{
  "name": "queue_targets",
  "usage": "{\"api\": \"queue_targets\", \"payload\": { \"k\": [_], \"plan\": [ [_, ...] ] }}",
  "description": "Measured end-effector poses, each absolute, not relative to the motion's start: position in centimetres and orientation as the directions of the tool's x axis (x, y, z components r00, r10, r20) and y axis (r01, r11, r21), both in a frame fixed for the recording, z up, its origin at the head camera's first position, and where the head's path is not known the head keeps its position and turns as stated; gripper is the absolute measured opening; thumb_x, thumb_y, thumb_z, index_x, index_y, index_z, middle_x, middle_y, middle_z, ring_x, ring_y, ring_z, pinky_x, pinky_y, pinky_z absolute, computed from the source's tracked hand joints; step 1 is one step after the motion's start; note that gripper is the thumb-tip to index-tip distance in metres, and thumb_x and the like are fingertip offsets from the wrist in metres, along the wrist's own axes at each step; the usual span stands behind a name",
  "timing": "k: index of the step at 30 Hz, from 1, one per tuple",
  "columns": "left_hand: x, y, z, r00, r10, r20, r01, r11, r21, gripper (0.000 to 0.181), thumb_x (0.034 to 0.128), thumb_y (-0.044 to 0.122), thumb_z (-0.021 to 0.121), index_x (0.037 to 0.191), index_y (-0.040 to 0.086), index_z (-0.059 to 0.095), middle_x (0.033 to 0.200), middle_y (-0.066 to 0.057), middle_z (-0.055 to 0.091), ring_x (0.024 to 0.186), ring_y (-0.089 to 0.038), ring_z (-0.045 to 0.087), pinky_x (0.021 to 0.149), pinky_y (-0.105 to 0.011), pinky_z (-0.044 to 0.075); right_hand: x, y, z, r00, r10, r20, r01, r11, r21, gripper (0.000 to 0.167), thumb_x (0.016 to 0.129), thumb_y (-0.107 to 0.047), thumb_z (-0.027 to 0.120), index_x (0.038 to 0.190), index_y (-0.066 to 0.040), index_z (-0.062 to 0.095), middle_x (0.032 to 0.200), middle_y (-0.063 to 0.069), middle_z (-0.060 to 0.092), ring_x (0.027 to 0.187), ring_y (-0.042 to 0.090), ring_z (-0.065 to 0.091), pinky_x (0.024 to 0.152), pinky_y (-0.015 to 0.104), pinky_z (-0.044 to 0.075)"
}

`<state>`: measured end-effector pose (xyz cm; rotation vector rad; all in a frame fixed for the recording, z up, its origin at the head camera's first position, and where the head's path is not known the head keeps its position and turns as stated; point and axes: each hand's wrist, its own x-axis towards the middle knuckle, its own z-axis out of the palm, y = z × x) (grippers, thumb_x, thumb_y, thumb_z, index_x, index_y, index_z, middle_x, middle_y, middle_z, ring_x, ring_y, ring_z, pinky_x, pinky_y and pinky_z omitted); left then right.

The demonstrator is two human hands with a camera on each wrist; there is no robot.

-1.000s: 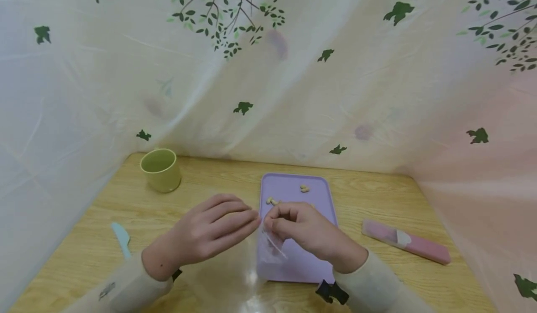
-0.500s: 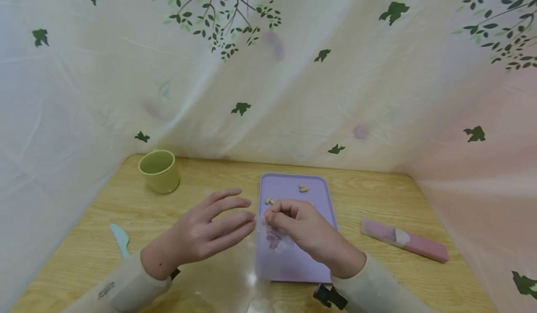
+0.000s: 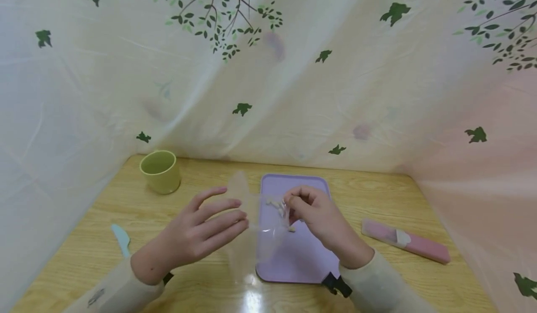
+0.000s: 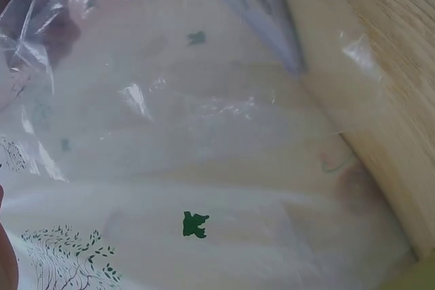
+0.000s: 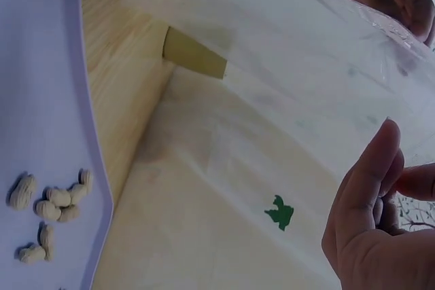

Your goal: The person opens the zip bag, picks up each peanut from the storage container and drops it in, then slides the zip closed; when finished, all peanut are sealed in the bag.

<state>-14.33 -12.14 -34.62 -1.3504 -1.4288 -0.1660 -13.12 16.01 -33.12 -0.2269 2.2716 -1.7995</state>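
Wider apart than before are my right grip (image 3: 322,220), pinching the clear plastic film (image 3: 266,231), and my left grip (image 3: 194,231), spread, whether pinching I cannot tell. Film hangs between, partly over the purple tray (image 3: 299,264); it seems light, slippery, best held by edges

– From where does the head view look?
– From above the near side, forward and down: it takes in the worktop (image 3: 100,201) and, behind it, the curtain (image 3: 189,103).
– And the left wrist view?
– It is turned sideways and very near to clear plastic (image 4: 217,113), through which one sees the curtain.
– The right wrist view also lies sideways?
– Yes. It stands close to the right hand (image 5: 370,215) and faces past the tray (image 5: 41,86) toward the cup (image 5: 196,54). The head view shares this tray and cup with it, from farther away.
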Motion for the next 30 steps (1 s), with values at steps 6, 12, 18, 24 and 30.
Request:
{"api": "queue_targets", "payload": {
  "k": [6,12,18,24,30],
  "plan": [
    [-14.0,-12.5,-34.2,0.218,0.606,0.765,0.753,0.395,-0.527,0.025,0.1080,0.002,0.059,0.099,0.012,0.080,0.096,-0.002,0.077,0.098,-0.026,0.073,0.091,-0.049,0.058,-13.6,16.7,-33.2,-0.985,-0.156,-0.071,0.033,0.231,-0.972,0.023,0.110,-0.018,0.060,0.110,0.004,0.067,0.086,0.005,0.067,0.077,0.020,0.072,0.079,0.032,0.063],
    [-13.8,-12.7,-33.9,0.173,0.593,0.787,0.751,0.437,-0.494,0.028,0.1078,0.000,0.057,0.096,0.011,0.080,0.090,-0.004,0.072,0.091,-0.027,0.071,0.086,-0.047,0.058,-14.0,17.2,-33.5,-0.995,-0.089,-0.054,0.035,0.204,-0.978,0.022,0.110,-0.014,0.060,0.110,0.007,0.065,0.085,0.005,0.066,0.077,0.018,0.070,0.077,0.030,0.064],
    [-13.3,-13.4,-34.0,0.033,0.601,0.799,0.766,0.498,-0.406,0.037,0.1063,-0.010,0.047,0.100,0.010,0.078,0.092,-0.008,0.069,0.085,-0.028,0.067,0.081,-0.043,0.058,-13.4,17.2,-33.9,-0.995,-0.091,-0.040,0.020,0.213,-0.977,0.021,0.109,-0.014,0.061,0.107,0.006,0.066,0.084,0.006,0.066,0.077,0.018,0.070,0.076,0.030,0.064],
    [-12.7,-13.6,-33.8,-0.028,0.622,0.783,0.816,0.466,-0.341,0.039,0.1077,-0.011,0.042,0.105,0.008,0.076,0.095,-0.010,0.064,0.085,-0.025,0.063,0.074,-0.034,0.056,-12.6,17.3,-34.4,-0.961,-0.275,-0.025,-0.079,0.360,-0.930,0.024,0.111,-0.023,0.061,0.112,-0.001,0.068,0.099,0.015,0.072,0.088,0.021,0.073,0.078,0.032,0.065],
    [-12.3,-12.8,-33.4,-0.010,0.688,0.725,0.817,0.424,-0.392,0.037,0.1076,-0.011,0.042,0.106,0.009,0.073,0.096,-0.006,0.062,0.088,-0.023,0.062,0.076,-0.031,0.057,-12.5,16.1,-33.3,-0.940,-0.334,0.066,-0.242,0.516,-0.822,0.042,0.107,-0.050,0.064,0.139,-0.024,0.064,0.122,0.001,0.072,0.102,0.014,0.070,0.089,0.031,0.060]
  ]
}}
